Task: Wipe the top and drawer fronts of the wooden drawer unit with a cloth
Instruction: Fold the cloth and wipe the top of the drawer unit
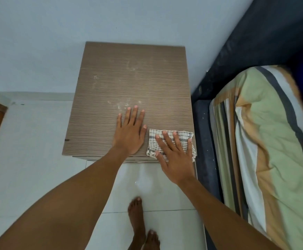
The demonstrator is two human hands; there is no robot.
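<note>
Pale wall behind one wooden drawer unit point(129, 83); my right hand point(174, 157) presses one checked cloth point(183, 139) flat, left hand point(129, 134) spread, grasping nothing.

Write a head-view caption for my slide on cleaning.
Right hand presses checked cloth onto dusty drawer unit top; left hand rests flat.

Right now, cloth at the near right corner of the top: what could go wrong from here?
1. The checked cloth already hangs over the near right corner of the drawer unit; a stroke toward the bed could drag it off the edge.
2. The right hand lies flat on the cloth, no closed grip, so the cloth may bunch or slip.
3. Pale smudges sit ahead of the left hand; short strokes would likely miss them.
</note>
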